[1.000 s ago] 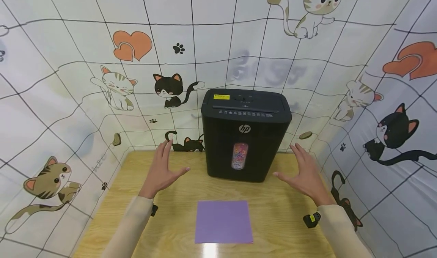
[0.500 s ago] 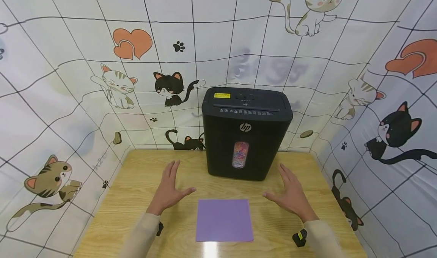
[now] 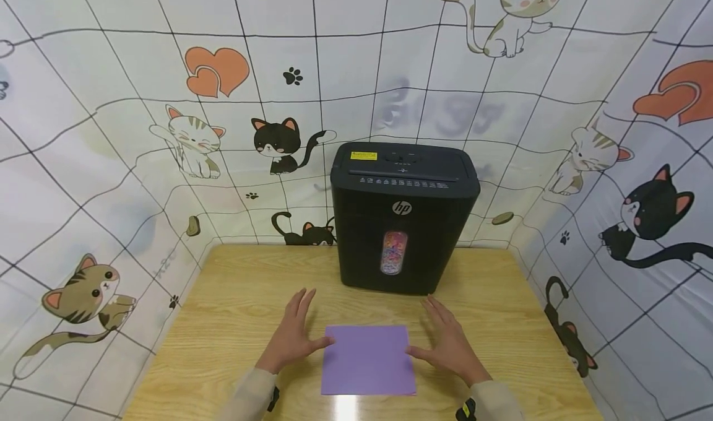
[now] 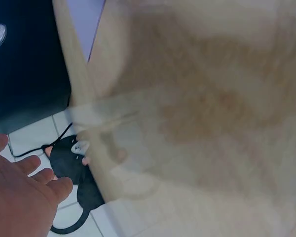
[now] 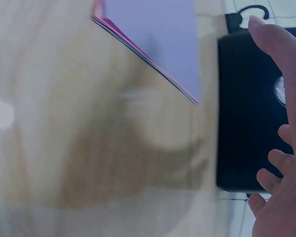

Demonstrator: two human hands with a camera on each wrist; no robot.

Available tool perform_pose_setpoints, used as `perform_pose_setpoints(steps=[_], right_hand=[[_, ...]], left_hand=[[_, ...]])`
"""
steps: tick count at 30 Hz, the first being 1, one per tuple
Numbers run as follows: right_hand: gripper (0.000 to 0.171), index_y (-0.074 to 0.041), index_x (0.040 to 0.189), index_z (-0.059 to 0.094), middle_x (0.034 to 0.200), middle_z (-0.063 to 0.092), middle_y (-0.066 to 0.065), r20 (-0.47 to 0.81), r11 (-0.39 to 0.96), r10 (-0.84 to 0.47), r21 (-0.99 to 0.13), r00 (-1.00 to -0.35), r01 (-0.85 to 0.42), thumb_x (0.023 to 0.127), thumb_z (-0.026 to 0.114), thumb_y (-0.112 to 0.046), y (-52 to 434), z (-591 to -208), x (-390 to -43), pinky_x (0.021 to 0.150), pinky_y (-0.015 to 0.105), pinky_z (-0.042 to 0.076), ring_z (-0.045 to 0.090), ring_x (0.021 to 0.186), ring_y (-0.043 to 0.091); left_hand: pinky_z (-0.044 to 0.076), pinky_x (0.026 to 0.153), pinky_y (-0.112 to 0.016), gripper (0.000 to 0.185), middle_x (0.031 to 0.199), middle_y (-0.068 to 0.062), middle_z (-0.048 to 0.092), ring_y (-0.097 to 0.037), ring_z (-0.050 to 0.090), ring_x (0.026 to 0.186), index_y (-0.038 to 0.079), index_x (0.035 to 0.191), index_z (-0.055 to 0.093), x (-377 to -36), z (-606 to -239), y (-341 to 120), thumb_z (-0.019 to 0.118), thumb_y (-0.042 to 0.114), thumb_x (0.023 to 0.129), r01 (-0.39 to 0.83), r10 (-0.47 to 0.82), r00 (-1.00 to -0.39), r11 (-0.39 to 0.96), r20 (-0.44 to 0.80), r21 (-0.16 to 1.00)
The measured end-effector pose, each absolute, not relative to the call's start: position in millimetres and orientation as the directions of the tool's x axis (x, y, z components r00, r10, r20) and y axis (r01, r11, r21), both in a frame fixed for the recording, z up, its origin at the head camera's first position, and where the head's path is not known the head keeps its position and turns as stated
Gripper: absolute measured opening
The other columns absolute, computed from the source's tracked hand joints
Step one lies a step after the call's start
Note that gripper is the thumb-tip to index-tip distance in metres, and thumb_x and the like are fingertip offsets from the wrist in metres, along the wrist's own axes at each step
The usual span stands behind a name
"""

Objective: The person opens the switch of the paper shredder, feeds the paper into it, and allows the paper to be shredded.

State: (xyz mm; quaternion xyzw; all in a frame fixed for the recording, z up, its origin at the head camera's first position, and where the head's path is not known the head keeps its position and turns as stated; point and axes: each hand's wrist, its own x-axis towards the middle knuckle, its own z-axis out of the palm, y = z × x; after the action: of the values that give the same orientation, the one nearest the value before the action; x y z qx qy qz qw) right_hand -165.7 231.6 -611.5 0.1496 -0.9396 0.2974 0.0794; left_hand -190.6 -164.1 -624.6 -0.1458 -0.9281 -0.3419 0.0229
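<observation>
A purple sheet of paper [image 3: 367, 359] tops a thin stack on the wooden table [image 3: 234, 297]; the stack's coloured edges [image 5: 138, 52] show in the right wrist view. My left hand [image 3: 294, 335] is flat and open at the sheet's left edge, thumb tip at the paper. At the right edge my right hand [image 3: 445, 342] is spread open, thumb at the paper. Behind the sheet stands a black HP shredder [image 3: 403, 213] with a clear window [image 3: 393, 252] showing coloured shreds. It also appears in the right wrist view as the shredder [image 5: 246, 113], and the left hand [image 4: 19, 197] shows in the left wrist view.
A cat-patterned cloth [image 3: 139, 130] walls the table on the left, back and right. The table's front edge lies just below the paper. Bare wood lies either side of the shredder.
Both hands have come down and inward from beside the shredder, toward me, and now sit at the left and right edges of the purple sheet. The paper and shredder have not moved.
</observation>
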Motion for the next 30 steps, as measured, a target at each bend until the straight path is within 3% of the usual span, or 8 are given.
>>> perform_pose_setpoints(steps=[7, 14, 20, 30], right_hand=[[0.113, -0.015, 0.159, 0.038, 0.166, 0.031, 0.018, 0.183, 0.742, -0.300, -0.572, -0.936, -0.349, 0.069, 0.088, -0.062, 217.8, -629.6, -158.7, 0.108, 0.075, 0.037, 0.035, 0.149, 0.047], [0.110, -0.008, 0.153, 0.047, 0.162, 0.038, 0.021, 0.185, 0.728, -0.349, -0.563, -0.919, -0.390, 0.066, 0.089, -0.061, 205.4, -641.8, -151.8, 0.111, 0.070, 0.036, 0.038, 0.148, 0.046], [0.109, -0.010, 0.152, 0.049, 0.162, 0.041, 0.018, 0.148, 0.750, -0.356, -0.544, -0.923, -0.377, 0.066, 0.085, -0.069, 197.5, -655.9, -146.6, 0.114, 0.066, 0.037, 0.039, 0.148, 0.043], [0.110, -0.011, 0.152, 0.050, 0.164, 0.038, 0.014, 0.139, 0.753, -0.370, -0.533, -0.918, -0.385, 0.064, 0.089, -0.064, 193.6, -662.6, -142.4, 0.117, 0.066, 0.032, 0.036, 0.150, 0.042]], left_hand=[[0.047, 0.106, -0.063, 0.119, 0.168, -0.019, 0.024, -0.043, 0.022, 0.155, 0.019, 0.163, 0.027, -180.1, -634.7, -149.3, 0.083, 0.070, 0.070, 0.339, 0.335, -0.934, 0.720, 0.124, 0.605], [0.046, 0.107, -0.064, 0.115, 0.163, -0.025, 0.031, -0.048, 0.028, 0.151, 0.011, 0.159, 0.035, -171.6, -642.9, -135.0, 0.086, 0.064, 0.070, 0.413, 0.418, -0.900, 0.724, 0.125, 0.553], [0.045, 0.108, -0.064, 0.112, 0.163, -0.022, 0.033, -0.048, 0.028, 0.152, 0.012, 0.155, 0.043, -164.7, -649.5, -128.0, 0.087, 0.065, 0.068, 0.435, 0.460, -0.883, 0.733, 0.090, 0.522], [0.047, 0.111, -0.055, 0.100, 0.162, -0.018, 0.037, -0.042, 0.032, 0.152, 0.013, 0.151, 0.049, -156.8, -654.4, -117.6, 0.085, 0.062, 0.072, 0.461, 0.493, -0.869, 0.768, 0.050, 0.445]])
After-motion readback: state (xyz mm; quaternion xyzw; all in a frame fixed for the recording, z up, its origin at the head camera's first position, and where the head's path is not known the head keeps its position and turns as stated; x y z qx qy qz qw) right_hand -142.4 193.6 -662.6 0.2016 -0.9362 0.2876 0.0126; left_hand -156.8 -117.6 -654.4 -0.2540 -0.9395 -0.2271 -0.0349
